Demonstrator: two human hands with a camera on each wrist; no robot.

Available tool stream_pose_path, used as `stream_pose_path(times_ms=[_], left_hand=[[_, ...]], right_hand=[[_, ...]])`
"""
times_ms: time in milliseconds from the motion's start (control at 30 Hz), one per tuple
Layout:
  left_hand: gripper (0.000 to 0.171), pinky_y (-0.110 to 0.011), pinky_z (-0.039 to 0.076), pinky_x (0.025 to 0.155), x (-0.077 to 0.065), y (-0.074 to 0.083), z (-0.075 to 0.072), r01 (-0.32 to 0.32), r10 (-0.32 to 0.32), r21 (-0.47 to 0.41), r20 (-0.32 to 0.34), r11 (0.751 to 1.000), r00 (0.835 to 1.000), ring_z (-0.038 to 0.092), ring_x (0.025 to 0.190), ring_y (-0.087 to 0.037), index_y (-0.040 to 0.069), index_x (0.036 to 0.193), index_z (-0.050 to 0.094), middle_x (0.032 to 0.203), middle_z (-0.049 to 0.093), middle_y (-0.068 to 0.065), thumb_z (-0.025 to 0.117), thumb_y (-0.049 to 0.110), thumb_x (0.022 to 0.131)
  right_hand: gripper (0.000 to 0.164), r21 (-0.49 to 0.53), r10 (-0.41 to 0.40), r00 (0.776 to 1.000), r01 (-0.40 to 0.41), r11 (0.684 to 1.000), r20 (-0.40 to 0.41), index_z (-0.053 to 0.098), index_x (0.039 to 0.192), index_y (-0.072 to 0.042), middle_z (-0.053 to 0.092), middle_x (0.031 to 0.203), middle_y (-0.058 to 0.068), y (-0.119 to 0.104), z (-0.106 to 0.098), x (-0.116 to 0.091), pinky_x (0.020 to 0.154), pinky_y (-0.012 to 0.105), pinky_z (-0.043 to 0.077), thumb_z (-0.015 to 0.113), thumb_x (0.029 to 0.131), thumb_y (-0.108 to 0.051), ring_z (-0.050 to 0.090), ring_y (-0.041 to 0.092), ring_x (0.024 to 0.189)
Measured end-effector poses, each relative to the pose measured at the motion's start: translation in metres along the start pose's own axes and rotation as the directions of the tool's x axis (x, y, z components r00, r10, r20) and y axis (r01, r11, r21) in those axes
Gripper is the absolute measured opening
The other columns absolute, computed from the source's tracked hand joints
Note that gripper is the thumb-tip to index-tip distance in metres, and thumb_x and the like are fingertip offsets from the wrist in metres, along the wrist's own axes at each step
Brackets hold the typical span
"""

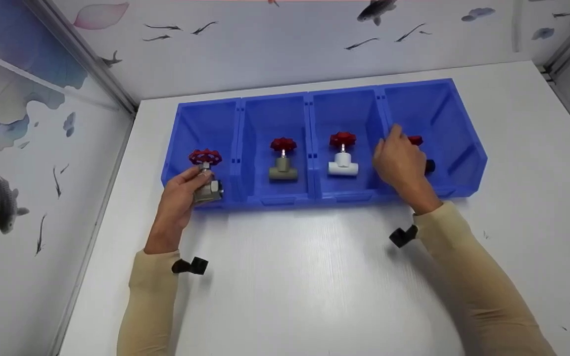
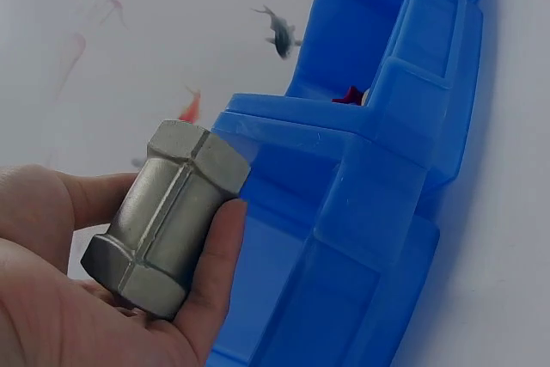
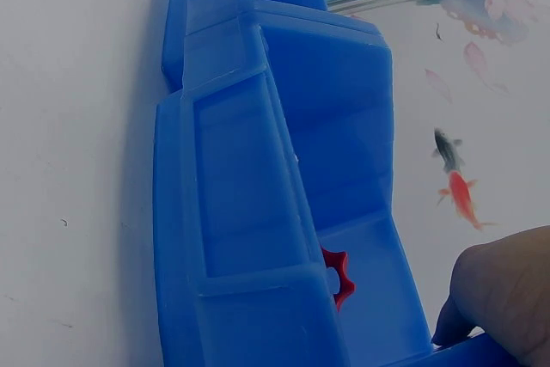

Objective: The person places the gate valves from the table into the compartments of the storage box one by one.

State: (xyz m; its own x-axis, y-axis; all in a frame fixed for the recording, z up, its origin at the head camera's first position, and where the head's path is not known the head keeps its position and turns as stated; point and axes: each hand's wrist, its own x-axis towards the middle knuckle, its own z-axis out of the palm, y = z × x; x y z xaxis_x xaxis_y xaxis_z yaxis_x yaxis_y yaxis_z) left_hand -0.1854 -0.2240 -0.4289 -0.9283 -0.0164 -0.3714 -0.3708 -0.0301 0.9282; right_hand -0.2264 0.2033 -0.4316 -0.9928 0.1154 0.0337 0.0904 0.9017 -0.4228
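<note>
My left hand (image 1: 173, 200) holds a silver metal gate valve (image 1: 208, 192) with a red handwheel (image 1: 205, 156) at the front of the leftmost blue bin. Thumb and fingers grip the hexagonal-ended valve body (image 2: 163, 221) in the left wrist view. My right hand (image 1: 400, 160) grips the divider between the two right bins, its fingers (image 3: 494, 285) bent over the blue edge (image 3: 477, 354). Beside it, in the rightmost bin, a valve shows only part of its red handle (image 1: 416, 140) and a black end (image 1: 430, 166); my hand hides the rest.
A grey-brown valve (image 1: 283, 172) stands in the second bin, a white valve (image 1: 343, 168) in the third, both with red handwheels. The joined blue bins (image 1: 285, 201) sit on a white table (image 1: 285, 277). Fish-patterned panels (image 1: 285, 44) rise behind and at the left.
</note>
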Motion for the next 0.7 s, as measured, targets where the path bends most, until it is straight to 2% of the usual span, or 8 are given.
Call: stream_pose_path(times_ms=[267, 467, 700], left_hand=[[0.065, -0.020, 0.050, 0.082, 0.007, 0.001, 0.002, 0.027, -0.025, 0.044, -0.027, 0.999, 0.999, 0.054, 0.108, -0.011, 0.007, 0.156, 0.028, 0.152, 0.040, -0.013, 0.058, 0.026, 0.101], [0.064, -0.023, 0.049, 0.084, 0.014, 0.000, 0.003, 0.023, -0.020, 0.088, -0.034, 0.996, 0.999, 0.053, 0.111, -0.013, 0.009, 0.155, 0.032, 0.150, 0.044, -0.010, 0.059, 0.029, 0.100], [0.064, -0.025, 0.046, 0.089, 0.023, 0.000, 0.002, 0.034, -0.032, 0.091, -0.017, 0.995, 0.999, 0.052, 0.113, -0.013, 0.011, 0.155, 0.033, 0.153, 0.041, -0.008, 0.059, 0.030, 0.100]], right_hand=[[0.042, -0.017, -0.018, 0.999, 0.017, 1.000, -0.037, 0.041, 0.126, 0.012, 0.059, 0.098, 0.031, 0.000, 0.001, 0.000, 0.073, 0.067, 0.048, 0.038, 0.103, -0.023, 0.062, 0.052, 0.082], [0.043, -0.009, -0.007, 1.000, 0.007, 1.000, -0.009, 0.039, 0.129, 0.012, 0.058, 0.099, 0.030, 0.000, -0.001, 0.000, 0.075, 0.065, 0.049, 0.038, 0.104, -0.024, 0.062, 0.050, 0.083], [0.045, -0.001, 0.007, 1.000, -0.007, 1.000, 0.014, 0.038, 0.132, 0.011, 0.057, 0.101, 0.029, 0.000, -0.001, 0.000, 0.076, 0.064, 0.049, 0.037, 0.105, -0.025, 0.062, 0.048, 0.085]])
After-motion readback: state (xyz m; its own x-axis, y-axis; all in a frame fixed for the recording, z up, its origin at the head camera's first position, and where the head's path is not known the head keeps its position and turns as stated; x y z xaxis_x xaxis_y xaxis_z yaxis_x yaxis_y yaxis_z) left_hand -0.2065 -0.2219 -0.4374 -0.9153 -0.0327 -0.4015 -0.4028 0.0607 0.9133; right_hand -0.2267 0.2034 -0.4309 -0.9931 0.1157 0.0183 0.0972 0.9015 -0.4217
